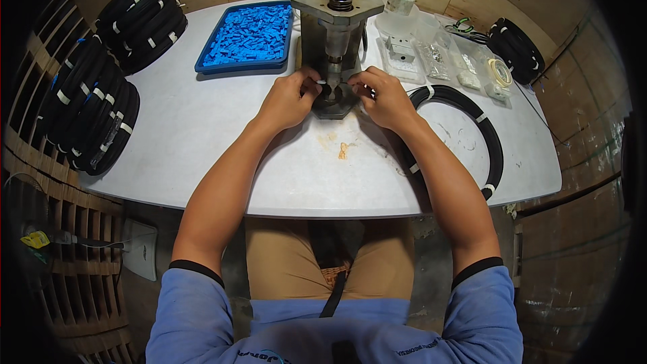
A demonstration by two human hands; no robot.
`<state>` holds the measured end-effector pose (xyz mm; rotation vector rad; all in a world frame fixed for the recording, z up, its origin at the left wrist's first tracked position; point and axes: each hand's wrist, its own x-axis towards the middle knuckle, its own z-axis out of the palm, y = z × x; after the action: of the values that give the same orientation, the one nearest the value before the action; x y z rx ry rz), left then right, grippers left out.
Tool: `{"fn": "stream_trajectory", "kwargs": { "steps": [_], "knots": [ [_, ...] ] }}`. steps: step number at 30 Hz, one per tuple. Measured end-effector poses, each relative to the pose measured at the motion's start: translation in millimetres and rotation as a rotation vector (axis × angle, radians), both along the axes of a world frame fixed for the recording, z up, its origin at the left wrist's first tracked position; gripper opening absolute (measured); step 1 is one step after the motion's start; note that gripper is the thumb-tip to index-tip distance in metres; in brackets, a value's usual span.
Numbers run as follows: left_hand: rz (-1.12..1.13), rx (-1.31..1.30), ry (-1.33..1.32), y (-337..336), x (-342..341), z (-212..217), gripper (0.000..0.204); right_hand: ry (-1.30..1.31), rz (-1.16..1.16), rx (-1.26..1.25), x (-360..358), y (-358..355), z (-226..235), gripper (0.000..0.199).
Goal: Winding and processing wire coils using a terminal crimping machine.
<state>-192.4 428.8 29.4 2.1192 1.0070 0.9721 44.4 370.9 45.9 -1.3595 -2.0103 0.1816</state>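
A grey metal bench press (pixel 339 10) stands at the middle of the table's far side, with its vertical ram above a small base. My left hand (pixel 291 98) is at the left of that base, thumb and fingers pinched around a small pale piece too small to name. On the other side, my right hand (pixel 381 94) is also closed in a pinch by the ram's lower end; what it holds, if anything, cannot be made out. A banded coil of black cable (pixel 497 155) lies flat by my right forearm, which covers part of it.
A dark blue tray (pixel 197 67) full of small blue pieces sits left of the press. Stacked black coils (pixel 94 104) line the left edge, with more coils (pixel 143 21) behind. At the right are a white bottle (pixel 402 1), clear trays of small parts (pixel 433 61) and another black coil stack (pixel 516 49).
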Motion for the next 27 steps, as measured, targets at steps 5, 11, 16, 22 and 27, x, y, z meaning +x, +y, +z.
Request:
{"fn": "stream_trajectory", "kwargs": {
  "steps": [5, 11, 16, 22, 27],
  "knots": [
    [-0.003, -0.014, 0.001, -0.1, -0.1, 0.0, 0.021, -0.007, -0.004, 0.001, -0.3, 0.3, -0.9, 0.034],
    [0.005, -0.014, 0.027, -1.0, 0.3, 1.6, 0.021, -0.009, -0.007, 0.008, 0.1, 0.5, -1.4, 0.034],
    [0.005, 0.003, 0.026, -1.1, -0.3, 2.2, 0.022, -0.007, 0.0, 0.012, -0.1, -0.8, 0.4, 0.034],
    [0.012, -0.002, 0.034, -1.5, -0.1, 2.5, 0.022, 0.002, 0.002, 0.016, -0.1, -0.3, -0.8, 0.032],
    [0.008, 0.025, 0.025, -1.4, -0.6, 1.7, 0.021, -0.004, -0.004, 0.022, -0.4, -0.5, -0.2, 0.033]
  ]
}}
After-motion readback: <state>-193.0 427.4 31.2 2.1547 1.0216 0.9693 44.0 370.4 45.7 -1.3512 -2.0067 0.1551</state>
